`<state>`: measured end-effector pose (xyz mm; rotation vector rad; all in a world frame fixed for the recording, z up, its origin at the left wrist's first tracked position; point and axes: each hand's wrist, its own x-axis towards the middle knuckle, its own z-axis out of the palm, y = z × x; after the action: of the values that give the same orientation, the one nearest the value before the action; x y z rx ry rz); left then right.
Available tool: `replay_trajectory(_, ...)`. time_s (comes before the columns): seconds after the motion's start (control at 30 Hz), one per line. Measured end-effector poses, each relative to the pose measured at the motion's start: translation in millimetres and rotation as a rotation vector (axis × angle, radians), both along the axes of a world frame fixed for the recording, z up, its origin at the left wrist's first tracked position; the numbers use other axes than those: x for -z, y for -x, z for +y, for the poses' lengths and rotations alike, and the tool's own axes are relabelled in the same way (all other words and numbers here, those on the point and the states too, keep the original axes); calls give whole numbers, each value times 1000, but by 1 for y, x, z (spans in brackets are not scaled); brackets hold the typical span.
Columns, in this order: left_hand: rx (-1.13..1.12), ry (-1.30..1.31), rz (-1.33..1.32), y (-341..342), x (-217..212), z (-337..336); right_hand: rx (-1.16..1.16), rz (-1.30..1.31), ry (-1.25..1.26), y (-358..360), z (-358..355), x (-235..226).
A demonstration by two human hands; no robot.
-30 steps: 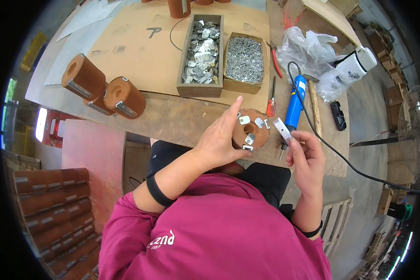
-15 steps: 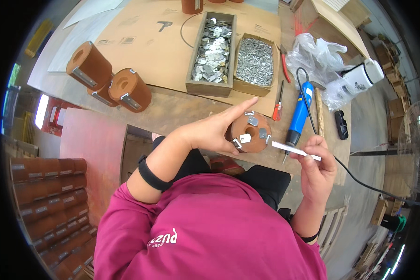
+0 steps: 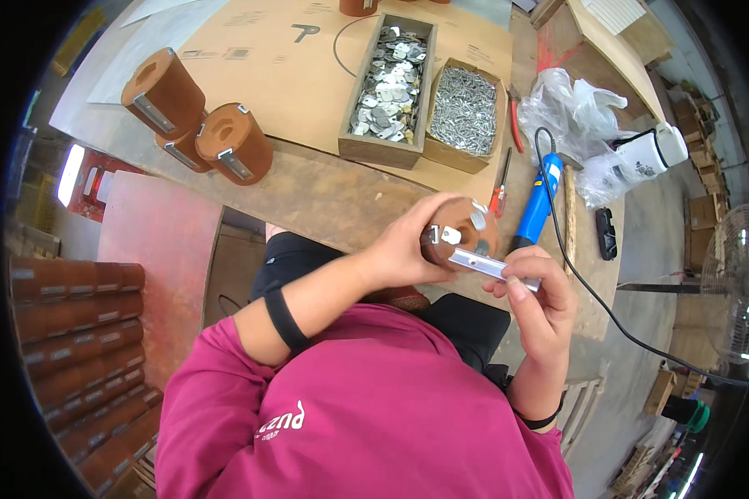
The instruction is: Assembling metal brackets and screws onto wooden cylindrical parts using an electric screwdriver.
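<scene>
My left hand (image 3: 414,243) is wrapped around a brown cylinder (image 3: 452,214) with a hole in its end face. Small metal tabs sit on that face, and metal clips show at its rim. Between the thumb and fingers of my right hand (image 3: 543,293) is a short silver metal channel strip (image 3: 478,263). The strip's far end lies against the cylinder's side edge, on the side toward me; whether it is seated there I cannot tell. My left palm and fingers hide part of the cylinder's side.
A wooden box (image 3: 373,151) of metal tabs and a carton (image 3: 455,158) of screws stand beyond my hands. Further right lie a screwdriver (image 3: 498,198), red-handled pliers (image 3: 516,125), a blue power driver (image 3: 538,200) with a cord and a hammer (image 3: 569,208). Brown cylinders (image 3: 245,141) stand left.
My right hand has brought the metal strip leftward until it meets the cylinder. My left hand has tilted and turned the cylinder. The whole view has shifted slightly.
</scene>
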<state>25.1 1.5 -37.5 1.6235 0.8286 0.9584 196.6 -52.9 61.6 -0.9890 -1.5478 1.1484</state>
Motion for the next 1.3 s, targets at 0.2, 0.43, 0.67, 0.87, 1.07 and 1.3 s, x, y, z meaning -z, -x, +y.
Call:
replay_trajectory(0.2, 378, 112, 48, 9, -18, 11, 54, -277, -137, -7, 3, -3)
replay_trajectory(0.43, 18, -38, 14, -4, 0, -24, 125, -395, -45, 2, 10, -4)
replay_trajectory(0.67, -185, -91, -26, -18, 13, -35, 55, -581, -136, 11, 18, -13)
replay_trajectory(0.87, -202, -169, -36, -18, 14, -33, 27, -609, -333, 8, 25, -7)
replay_trajectory(1.07, -214, -220, 0, -17, 14, -31, 458, -267, 66, 22, 15, -8)
replay_trajectory(1.3, -253, -258, -2, -20, 18, -33, 400, -237, 116, 33, 15, -2)
